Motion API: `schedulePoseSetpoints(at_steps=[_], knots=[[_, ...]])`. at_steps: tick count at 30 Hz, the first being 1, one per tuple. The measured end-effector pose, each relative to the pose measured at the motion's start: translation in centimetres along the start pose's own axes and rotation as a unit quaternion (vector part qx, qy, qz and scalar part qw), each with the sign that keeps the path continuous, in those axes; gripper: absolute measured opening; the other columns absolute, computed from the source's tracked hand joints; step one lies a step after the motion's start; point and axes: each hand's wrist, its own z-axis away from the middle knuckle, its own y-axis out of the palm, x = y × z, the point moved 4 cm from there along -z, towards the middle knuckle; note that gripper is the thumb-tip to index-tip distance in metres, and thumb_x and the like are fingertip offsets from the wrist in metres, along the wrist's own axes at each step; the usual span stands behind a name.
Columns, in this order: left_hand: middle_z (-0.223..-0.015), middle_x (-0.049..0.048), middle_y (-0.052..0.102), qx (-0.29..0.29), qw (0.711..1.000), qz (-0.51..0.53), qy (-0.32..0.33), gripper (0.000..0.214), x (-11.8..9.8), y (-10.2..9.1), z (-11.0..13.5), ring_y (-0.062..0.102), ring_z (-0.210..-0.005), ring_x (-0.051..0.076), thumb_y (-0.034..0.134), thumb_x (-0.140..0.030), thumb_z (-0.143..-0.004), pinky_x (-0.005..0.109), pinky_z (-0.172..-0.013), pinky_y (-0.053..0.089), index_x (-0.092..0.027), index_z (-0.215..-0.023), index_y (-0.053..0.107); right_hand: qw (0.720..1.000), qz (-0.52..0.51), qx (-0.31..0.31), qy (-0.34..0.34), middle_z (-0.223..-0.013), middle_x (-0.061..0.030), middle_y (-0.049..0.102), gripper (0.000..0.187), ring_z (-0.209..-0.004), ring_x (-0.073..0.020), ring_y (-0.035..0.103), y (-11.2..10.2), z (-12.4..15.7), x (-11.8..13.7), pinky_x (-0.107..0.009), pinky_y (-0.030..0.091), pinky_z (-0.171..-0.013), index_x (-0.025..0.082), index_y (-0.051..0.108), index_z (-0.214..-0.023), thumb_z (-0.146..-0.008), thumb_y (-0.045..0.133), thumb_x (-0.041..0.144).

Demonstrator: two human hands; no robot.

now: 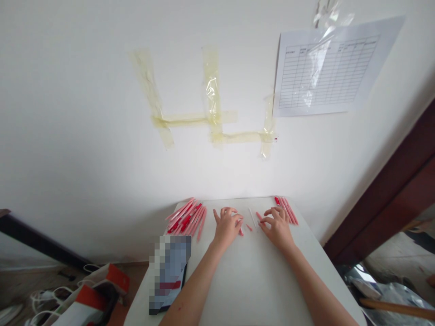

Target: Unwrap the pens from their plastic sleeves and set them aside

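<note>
My left hand (227, 224) rests on the white table (258, 276) with its fingers curled over a small red pen part at its fingertips. My right hand (277, 224) lies close beside it, fingers bent and pinching a red pen piece. Between the hands lie a short red cap (249, 227) and a thin white refill (253, 217). A heap of red pens (186, 218) lies to the left of my left hand. A smaller row of red pens (287, 209) lies just past my right hand at the table's far edge.
A phone (169, 274) lies at the table's left edge. The table stands against a white wall with yellowed tape and a printed sheet (326, 72). Boxes and cables sit on the floor at left (88, 294). A dark wooden door frame (390, 199) rises at right.
</note>
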Motion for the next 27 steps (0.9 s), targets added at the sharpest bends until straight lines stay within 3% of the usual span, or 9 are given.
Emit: schedulePoseSetpoints(at_steps=[7,14,20,27], knots=[[-0.122,0.0019,0.063,0.02,0.998,-0.019,0.055,0.017,-0.8,0.0,-1.5,0.045,-0.126,0.026,0.066,-0.029,-0.088,0.077,-0.115,0.007,-0.035,-0.102,0.073,1.0,0.011,0.019,0.0,-0.107,-0.0057,0.068,0.011,-0.118,-0.0311,0.047,-0.2,-0.2,0.5,-0.056,0.032,-0.107,0.029,0.077,-0.08,-0.087,0.069,0.032],[-0.126,0.0015,0.061,0.067,0.994,-0.013,0.09,0.024,-0.9,1.8,-4.3,0.044,-0.128,0.027,0.066,-0.028,-0.088,0.074,-0.116,0.01,-0.039,-0.108,0.073,1.0,0.003,0.028,0.01,-0.105,-0.005,0.068,0.009,-0.119,-0.0305,0.047,0.0,-0.3,1.0,-0.059,0.026,-0.112,0.029,0.077,-0.079,-0.085,0.07,0.03],[-0.126,0.003,0.061,0.089,0.986,-0.016,0.138,0.021,-1.5,2.9,-5.8,0.044,-0.129,0.027,0.066,-0.024,-0.087,0.074,-0.117,0.002,-0.037,-0.099,0.077,0.999,0.008,0.031,0.014,-0.105,-0.0044,0.069,0.011,-0.118,-0.0299,0.046,0.3,-0.3,0.9,-0.056,0.029,-0.11,0.029,0.077,-0.079,-0.086,0.068,0.029],[-0.124,0.0034,0.063,0.091,0.986,-0.005,0.142,0.021,-1.5,3.1,-6.1,0.046,-0.127,0.025,0.06,-0.019,-0.088,0.071,-0.118,-0.003,-0.031,-0.087,0.078,1.0,0.022,0.017,-0.004,-0.103,-0.0049,0.068,0.013,-0.117,-0.0308,0.046,0.6,-0.2,0.9,-0.057,0.029,-0.109,0.028,0.075,-0.077,-0.086,0.067,0.027]])
